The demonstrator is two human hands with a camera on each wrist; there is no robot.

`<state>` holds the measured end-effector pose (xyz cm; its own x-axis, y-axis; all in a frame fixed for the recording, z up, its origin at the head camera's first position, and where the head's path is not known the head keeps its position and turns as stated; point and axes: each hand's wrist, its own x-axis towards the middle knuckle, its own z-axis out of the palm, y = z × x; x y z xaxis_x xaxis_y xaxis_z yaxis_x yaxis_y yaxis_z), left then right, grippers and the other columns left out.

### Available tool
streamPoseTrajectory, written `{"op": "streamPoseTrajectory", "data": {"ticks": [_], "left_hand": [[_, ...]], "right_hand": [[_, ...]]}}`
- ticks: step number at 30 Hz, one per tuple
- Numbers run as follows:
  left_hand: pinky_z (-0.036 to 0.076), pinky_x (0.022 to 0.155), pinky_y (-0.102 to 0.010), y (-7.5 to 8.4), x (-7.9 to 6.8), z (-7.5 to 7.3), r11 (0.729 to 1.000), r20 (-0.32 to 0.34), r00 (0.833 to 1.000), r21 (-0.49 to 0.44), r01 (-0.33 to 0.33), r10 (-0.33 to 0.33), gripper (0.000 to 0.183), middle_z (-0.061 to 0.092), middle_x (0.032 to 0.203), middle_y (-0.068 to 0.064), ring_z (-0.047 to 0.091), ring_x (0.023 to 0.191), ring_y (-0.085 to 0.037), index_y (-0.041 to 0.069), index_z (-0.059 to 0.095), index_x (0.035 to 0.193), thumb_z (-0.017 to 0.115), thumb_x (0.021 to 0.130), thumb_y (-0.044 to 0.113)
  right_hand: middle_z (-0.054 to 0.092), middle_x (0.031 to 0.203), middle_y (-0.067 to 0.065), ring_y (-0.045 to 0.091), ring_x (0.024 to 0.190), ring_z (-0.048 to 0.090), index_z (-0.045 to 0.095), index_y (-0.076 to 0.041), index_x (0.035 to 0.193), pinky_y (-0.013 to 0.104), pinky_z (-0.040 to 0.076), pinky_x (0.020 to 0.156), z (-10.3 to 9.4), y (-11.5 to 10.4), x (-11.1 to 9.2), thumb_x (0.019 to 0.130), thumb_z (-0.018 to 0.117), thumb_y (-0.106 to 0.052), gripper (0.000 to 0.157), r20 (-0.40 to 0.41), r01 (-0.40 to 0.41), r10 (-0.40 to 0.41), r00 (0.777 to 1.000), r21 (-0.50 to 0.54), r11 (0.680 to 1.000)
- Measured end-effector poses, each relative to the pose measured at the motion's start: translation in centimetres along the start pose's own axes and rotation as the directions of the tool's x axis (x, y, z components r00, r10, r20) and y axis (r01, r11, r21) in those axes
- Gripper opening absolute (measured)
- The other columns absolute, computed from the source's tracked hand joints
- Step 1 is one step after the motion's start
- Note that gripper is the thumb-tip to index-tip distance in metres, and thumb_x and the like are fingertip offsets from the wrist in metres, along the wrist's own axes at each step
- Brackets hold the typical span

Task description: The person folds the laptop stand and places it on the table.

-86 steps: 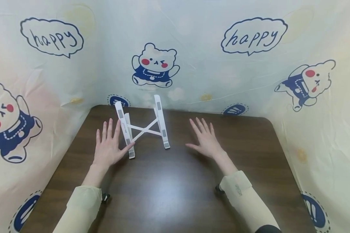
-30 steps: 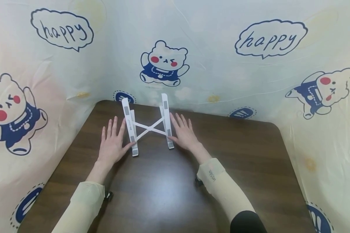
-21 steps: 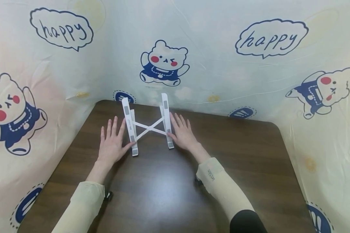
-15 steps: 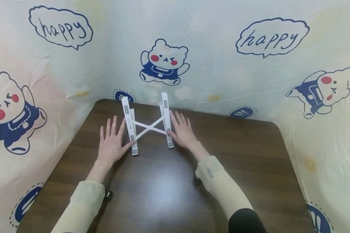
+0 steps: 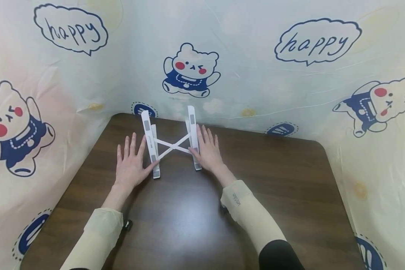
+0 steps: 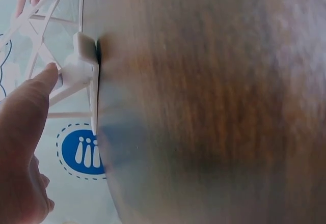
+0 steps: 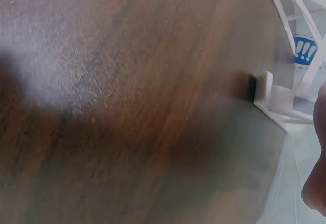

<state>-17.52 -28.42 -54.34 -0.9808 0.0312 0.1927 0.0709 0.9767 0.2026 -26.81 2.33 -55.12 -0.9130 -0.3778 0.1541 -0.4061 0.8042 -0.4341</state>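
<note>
A white folding laptop stand (image 5: 174,146) stands on the brown table, opened out, with two sloping rails joined by crossed bars and grey pads on the rails. My left hand (image 5: 129,168) lies along its left side, fingers spread and straight, thumb reaching over the lower end of the left rail (image 5: 150,140). On the other side my right hand (image 5: 210,153) has its straight fingers beside the right rail (image 5: 193,129) and its thumb across that rail's lower part. In the left wrist view the thumb (image 6: 31,99) points at the rail; the right wrist view shows the right thumb (image 7: 320,122) at the frame's edge.
The dark wood table (image 5: 273,198) has rounded back corners. Behind and on both sides hangs a pale cloth (image 5: 243,67) printed with cartoon bears and the word "happy". The stand is near the table's back edge. Both forearms wear light sleeves.
My right hand has come left from apart on the table to the stand's right rail, and its thumb has slid farther across that rail. The left hand stays by the left rail.
</note>
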Motion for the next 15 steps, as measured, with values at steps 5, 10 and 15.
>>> {"op": "streamPoseTrajectory", "data": {"ticks": [5, 10, 15], "left_hand": [[0.006, 0.136, -0.077, 0.0, 0.3, -0.1, 0.999, -0.029, 0.999, -0.015, 0.029, -0.029, 0.108, -0.002, 0.187, -0.017, 0.005, 0.172, -0.052, 0.030, 0.007, 0.179, 0.069, 0.097, 0.064], [0.007, 0.136, -0.078, 0.1, 0.7, -0.3, 0.999, -0.049, 0.998, -0.009, 0.046, -0.047, 0.107, 0.002, 0.187, -0.020, 0.005, 0.172, -0.052, 0.034, 0.008, 0.178, 0.070, 0.097, 0.063], [0.006, 0.135, -0.078, 0.2, 0.8, -0.3, 0.999, -0.048, 0.997, -0.015, 0.052, -0.052, 0.106, -0.001, 0.187, -0.019, 0.000, 0.173, -0.050, 0.033, 0.010, 0.178, 0.069, 0.096, 0.064]], "right_hand": [[0.015, 0.185, 0.019, 0.047, 0.170, 0.022, 0.001, -0.025, 0.179, 0.072, 0.021, 0.136, 0.1, -0.2, -0.2, 0.109, 0.057, -0.059, 0.096, -0.026, -0.018, 0.016, 1.000, -0.058, 0.998], [0.016, 0.185, 0.020, 0.046, 0.171, 0.022, 0.002, -0.021, 0.179, 0.069, 0.023, 0.137, -0.3, -0.8, -0.2, 0.108, 0.062, -0.055, 0.099, -0.012, -0.037, 0.035, 0.999, -0.133, 0.990], [0.014, 0.186, 0.018, 0.043, 0.173, 0.015, 0.004, -0.021, 0.179, 0.067, 0.019, 0.139, -0.3, -0.8, -0.2, 0.108, 0.065, -0.054, 0.099, -0.025, -0.043, 0.040, 0.999, -0.139, 0.989]]}}
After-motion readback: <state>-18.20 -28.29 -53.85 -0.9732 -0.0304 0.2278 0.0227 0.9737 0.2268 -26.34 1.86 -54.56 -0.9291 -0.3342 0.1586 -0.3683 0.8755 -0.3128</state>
